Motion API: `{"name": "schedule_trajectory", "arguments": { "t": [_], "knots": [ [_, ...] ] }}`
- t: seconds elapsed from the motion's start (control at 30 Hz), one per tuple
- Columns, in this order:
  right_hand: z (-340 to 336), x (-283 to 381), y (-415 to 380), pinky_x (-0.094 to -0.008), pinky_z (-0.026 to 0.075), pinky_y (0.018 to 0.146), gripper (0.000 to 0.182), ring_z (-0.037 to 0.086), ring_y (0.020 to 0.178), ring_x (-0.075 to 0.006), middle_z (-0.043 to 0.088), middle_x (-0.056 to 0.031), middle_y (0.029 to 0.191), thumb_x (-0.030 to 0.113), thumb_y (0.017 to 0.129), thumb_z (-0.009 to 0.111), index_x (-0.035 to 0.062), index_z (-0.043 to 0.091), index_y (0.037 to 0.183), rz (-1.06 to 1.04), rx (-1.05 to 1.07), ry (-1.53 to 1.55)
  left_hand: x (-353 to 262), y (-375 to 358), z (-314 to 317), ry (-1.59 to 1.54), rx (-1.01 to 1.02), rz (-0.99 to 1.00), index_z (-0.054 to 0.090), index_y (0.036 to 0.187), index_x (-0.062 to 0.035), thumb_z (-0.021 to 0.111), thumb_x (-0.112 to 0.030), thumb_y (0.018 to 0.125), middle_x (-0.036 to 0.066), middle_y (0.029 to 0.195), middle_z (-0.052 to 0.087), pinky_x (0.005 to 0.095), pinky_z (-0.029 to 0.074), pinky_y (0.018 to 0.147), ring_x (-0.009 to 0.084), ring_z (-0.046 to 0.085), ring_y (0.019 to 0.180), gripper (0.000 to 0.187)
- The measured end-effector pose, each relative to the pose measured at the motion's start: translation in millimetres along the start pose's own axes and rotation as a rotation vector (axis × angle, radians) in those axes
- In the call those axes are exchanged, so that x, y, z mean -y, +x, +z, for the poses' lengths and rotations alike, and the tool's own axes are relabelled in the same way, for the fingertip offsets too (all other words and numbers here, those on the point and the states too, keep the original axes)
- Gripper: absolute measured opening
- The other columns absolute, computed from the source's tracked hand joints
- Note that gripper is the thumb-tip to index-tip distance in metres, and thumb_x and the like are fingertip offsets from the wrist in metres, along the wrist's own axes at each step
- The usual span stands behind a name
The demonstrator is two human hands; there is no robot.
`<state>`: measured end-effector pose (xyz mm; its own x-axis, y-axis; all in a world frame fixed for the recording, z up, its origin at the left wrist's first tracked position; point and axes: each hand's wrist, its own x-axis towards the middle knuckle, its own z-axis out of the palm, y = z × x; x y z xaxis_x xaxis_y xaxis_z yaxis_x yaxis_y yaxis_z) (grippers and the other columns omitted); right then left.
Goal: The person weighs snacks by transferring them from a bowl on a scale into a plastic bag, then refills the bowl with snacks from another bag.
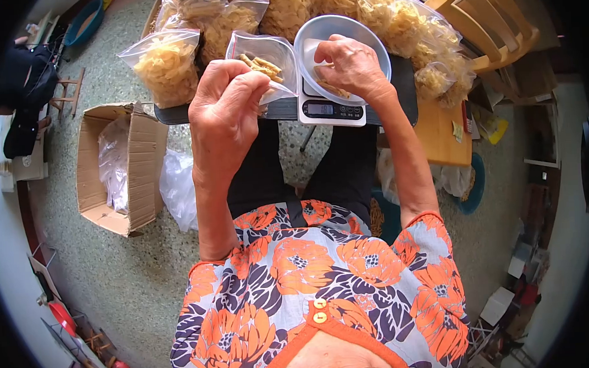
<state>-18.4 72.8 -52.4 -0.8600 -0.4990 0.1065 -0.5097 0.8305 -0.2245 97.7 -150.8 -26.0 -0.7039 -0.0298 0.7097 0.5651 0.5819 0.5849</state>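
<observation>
My left hand [228, 101] pinches the near edge of a clear zip bag [277, 48] and holds it open. Brown stick-like pieces [263, 68] lie inside that bag. My right hand [352, 66] reaches into a pale blue bowl [382, 48], fingers curled down; whatever they hold is hidden. A few brown pieces [333, 88] show in the bowl below the fingers. The bowl rests on a white digital scale [333, 112] with a lit display, just right of the bag.
Filled bags [164, 68] line the far side of the dark table [279, 109]. An open cardboard box [136, 171] and a plastic bag [178, 188] are on the floor at left. A wooden chair [491, 17] stands at right. Another person [27, 77] is at far left.
</observation>
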Motion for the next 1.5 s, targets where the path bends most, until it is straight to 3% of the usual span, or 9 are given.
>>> {"name": "schedule_trajectory", "arguments": {
  "t": [0.3,0.37,0.4,0.5,0.67,0.87,1.03,1.23,1.5],
  "knots": [
    [7.5,-11.9,7.2,-0.0368,0.051,0.081,0.008,0.065,0.087,-0.0272,0.064,-0.0078,0.089,0.017,0.082,0.067,0.0103,0.069,0.087,-0.047,-0.045,-0.027,1.0,1.6,-0.5,0.005,-0.006,0.029,0.068,0.09,-0.0013,0.075,0.005,0.075,0.009,0.087,0.059,0.0335,0.052,0.067,0.0236,0.062,0.077,0.017],
    [3.4,-14.8,9.7,-0.0324,0.052,0.075,0.005,0.065,0.079,-0.0209,0.063,-0.0051,0.083,0.014,0.087,0.068,0.0083,0.069,0.087,-0.053,-0.149,0.255,1.3,0.0,-0.8,0.014,-0.006,0.034,0.068,0.09,-0.0012,0.075,0.005,0.076,0.009,0.087,0.059,0.0338,0.052,0.067,0.024,0.062,0.077,0.017],
    [-3.5,-14.0,8.3,-0.0251,0.048,0.062,0.01,0.058,0.07,-0.0114,0.061,-0.0013,0.079,0.015,0.093,0.068,0.0049,0.068,0.091,0.026,-0.123,0.558,1.2,-0.6,-0.3,0.0,-0.003,0.009,0.069,0.091,-0.0018,0.075,0.005,0.077,0.009,0.087,0.06,0.0329,0.051,0.068,0.023,0.062,0.078,0.016],
    [-17.4,-17.4,4.7,-0.0151,0.035,0.049,0.017,0.046,0.064,-0.0037,0.06,-0.0014,0.081,0.017,0.098,0.064,0.0007,0.062,0.101,0.323,-0.048,1.629,1.5,-2.3,1.6,-0.028,-0.001,-0.01,0.07,0.092,-0.0022,0.075,0.004,0.078,0.008,0.088,0.061,0.0318,0.05,0.07,0.0218,0.062,0.08,0.015],
    [-42.6,11.1,-6.5,-0.015,0.036,0.048,0.016,0.048,0.065,-0.0044,0.062,-0.0041,0.084,0.017,0.098,0.062,0.0012,0.063,0.101,0.404,0.015,1.925,4.0,-4.0,5.3,-0.041,-0.01,0.015,0.07,0.092,-0.0023,0.075,0.004,0.079,0.008,0.089,0.061,0.0314,0.05,0.069,0.0211,0.061,0.079,0.015],
    [-49.0,63.3,-2.8,-0.0167,0.041,0.054,0.019,0.054,0.068,-0.0014,0.069,-0.0002,0.086,0.018,0.092,0.072,0.0018,0.069,0.101,0.12,-0.083,1.377,-0.3,-4.5,4.9,-0.056,-0.01,-0.005,0.07,0.092,-0.0027,0.074,0.004,0.079,0.008,0.088,0.061,0.032,0.05,0.069,0.021,0.062,0.08,0.016],
    [-41.6,49.6,-2.6,-0.0231,0.052,0.067,0.017,0.064,0.073,-0.0066,0.071,-0.001,0.085,0.017,0.091,0.072,0.0013,0.07,0.098,0.12,-0.373,1.114,1.3,-4.6,0.1,-0.035,-0.014,-0.007,0.07,0.092,-0.0026,0.074,0.005,0.079,0.008,0.088,0.061,0.0319,0.05,0.07,0.0211,0.062,0.08,0.016],
    [-22.1,-13.0,-12.5,-0.0353,0.054,0.078,0.009,0.068,0.08,-0.0223,0.07,-0.0068,0.084,0.015,0.086,0.068,0.0098,0.072,0.092,0.044,-0.126,0.235,2.5,-4.4,4.1,-0.049,-0.037,0.021,0.068,0.089,-0.002,0.073,0.005,0.077,0.009,0.087,0.059,0.0335,0.052,0.066,0.0243,0.062,0.076,0.015],
    [-3.8,-24.0,-6.1,-0.0392,0.052,0.079,0.004,0.065,0.088,-0.0299,0.065,-0.0063,0.09,0.012,0.086,0.064,0.0108,0.068,0.088,-0.144,-0.033,-0.145,0.8,-3.9,-1.8,0.012,0.011,-0.014,0.071,0.092,-0.0025,0.076,0.005,0.078,0.008,0.089,0.062,0.0315,0.051,0.07,0.021,0.063,0.081,0.017]
  ]
}}
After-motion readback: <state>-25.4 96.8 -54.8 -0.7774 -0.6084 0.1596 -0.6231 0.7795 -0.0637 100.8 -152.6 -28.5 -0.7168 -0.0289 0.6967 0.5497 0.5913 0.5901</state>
